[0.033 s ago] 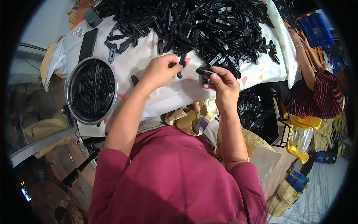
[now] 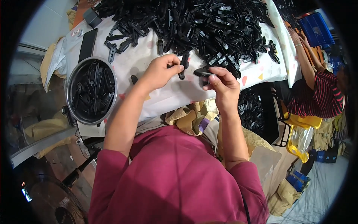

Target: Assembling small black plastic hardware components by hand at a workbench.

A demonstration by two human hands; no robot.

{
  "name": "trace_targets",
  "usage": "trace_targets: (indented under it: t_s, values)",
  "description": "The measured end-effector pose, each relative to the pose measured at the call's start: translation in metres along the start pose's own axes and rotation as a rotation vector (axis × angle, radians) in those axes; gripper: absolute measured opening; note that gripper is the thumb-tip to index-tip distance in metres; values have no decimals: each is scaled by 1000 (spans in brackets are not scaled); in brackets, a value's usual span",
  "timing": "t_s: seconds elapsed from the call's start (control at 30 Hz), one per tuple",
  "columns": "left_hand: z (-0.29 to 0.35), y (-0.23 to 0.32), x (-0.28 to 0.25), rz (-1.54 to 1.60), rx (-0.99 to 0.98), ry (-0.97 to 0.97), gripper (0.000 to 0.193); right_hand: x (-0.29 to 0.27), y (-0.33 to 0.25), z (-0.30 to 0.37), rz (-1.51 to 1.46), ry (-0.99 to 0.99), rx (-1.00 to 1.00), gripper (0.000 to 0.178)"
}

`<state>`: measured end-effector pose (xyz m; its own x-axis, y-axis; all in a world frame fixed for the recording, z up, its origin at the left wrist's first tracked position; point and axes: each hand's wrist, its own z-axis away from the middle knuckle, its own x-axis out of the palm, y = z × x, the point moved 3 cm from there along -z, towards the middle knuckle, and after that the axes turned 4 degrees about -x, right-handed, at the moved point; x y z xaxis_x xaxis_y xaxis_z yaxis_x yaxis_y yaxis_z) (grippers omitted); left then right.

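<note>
My left hand [image 2: 158, 72] is closed in a pinch above the white table cover. At its fingertips stands a slim black plastic part [image 2: 184, 66], which the fingers seem to grip; a dark bit also shows between thumb and forefinger. To the right, the thumb and fingers of my right hand [image 2: 223, 82] are closed on another black plastic part [image 2: 201, 72], its left end sticking out. The two held parts are apart. Just beyond both hands lies a big heap of similar black parts [image 2: 194, 30]. A single black part [image 2: 134, 79] lies partly behind my left wrist.
At the left, a round metal bowl [image 2: 115, 95] holds several black parts, with a flat dark slab [image 2: 88, 44] beyond it. A black crate [image 2: 274, 125] of small parts stands below the table's right edge. Another person's arm [image 2: 306, 63] reaches in at the far right, near a blue bin [image 2: 316, 30].
The part at my left fingertips shows more fully and has shifted slightly right. In my right hand, the other part has tilted a little and moved slightly left.
</note>
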<state>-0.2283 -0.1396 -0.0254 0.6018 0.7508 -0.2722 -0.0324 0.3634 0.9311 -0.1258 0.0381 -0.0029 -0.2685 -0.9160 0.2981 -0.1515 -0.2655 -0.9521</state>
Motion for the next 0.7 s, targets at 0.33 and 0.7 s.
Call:
trace_targets:
  t_s: [0.33,0.7]
  values:
    - [44,70,-8,-104,450,-47,15,36,-47,11,640,-243,-613,21]
    - [68,48,-5,-209,546,143,33,41,-26,10,396,-407,-172,47]
